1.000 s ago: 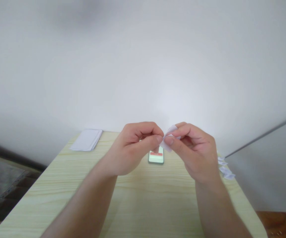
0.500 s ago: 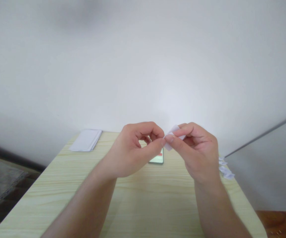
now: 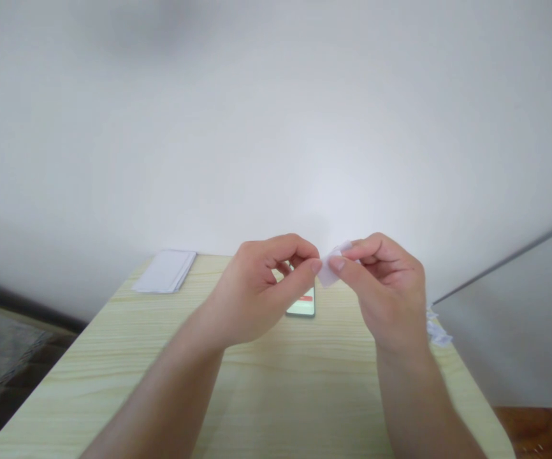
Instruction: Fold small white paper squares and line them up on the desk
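Note:
Between my two hands, above the table, is a small folded piece of white paper. My left hand pinches its left tip between thumb and index finger. On the other side, my right hand grips the paper with thumb and index finger, covering part of it. The exact folds are too small to make out. Behind and below my left fingers lies a phone with a lit screen, partly hidden by that hand.
A stack of white paper sheets lies at the back left of the pale wooden table. Several folded white paper pieces sit along the right edge, partly behind my right wrist. A white wall rises behind the table.
My right thumb and fingers have shifted slightly right along the paper, so more of it shows between the hands. My left hand has barely moved.

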A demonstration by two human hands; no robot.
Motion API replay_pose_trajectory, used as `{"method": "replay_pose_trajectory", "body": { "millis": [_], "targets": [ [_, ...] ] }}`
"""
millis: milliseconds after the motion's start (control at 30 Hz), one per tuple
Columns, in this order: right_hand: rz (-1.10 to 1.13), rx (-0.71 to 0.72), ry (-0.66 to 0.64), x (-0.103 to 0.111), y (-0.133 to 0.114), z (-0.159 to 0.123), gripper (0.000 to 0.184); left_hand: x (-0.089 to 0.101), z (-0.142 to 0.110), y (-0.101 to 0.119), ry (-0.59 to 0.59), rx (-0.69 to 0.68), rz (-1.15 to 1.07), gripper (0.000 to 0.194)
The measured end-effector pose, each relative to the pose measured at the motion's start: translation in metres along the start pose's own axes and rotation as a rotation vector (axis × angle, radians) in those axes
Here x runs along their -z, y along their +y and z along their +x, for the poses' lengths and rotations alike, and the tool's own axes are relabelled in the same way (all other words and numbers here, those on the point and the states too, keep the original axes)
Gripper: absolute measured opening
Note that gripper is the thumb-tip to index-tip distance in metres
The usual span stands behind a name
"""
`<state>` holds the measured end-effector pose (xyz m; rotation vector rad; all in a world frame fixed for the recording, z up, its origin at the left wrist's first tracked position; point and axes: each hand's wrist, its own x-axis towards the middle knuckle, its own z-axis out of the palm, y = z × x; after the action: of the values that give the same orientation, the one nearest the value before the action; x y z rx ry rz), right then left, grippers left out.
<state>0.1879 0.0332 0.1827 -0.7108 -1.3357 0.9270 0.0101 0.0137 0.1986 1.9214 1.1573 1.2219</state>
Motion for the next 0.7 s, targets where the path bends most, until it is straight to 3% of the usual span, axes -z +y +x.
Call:
{"method": "replay_pose_trajectory", "body": {
  "millis": [367, 700],
  "targets": [
    [-0.064, 0.004, -0.052, -0.0008, -0.006, 0.0006, 0.013, -0.0015, -0.0002, -0.0011, 0.052, -0.022, 0.027, 0.019],
    [-0.089, 0.014, -0.131, -0.0002, -0.003, -0.0016, 0.039, -0.0018, 0.0005, -0.0047, 0.072, -0.028, -0.014, 0.017]
  ]
}}
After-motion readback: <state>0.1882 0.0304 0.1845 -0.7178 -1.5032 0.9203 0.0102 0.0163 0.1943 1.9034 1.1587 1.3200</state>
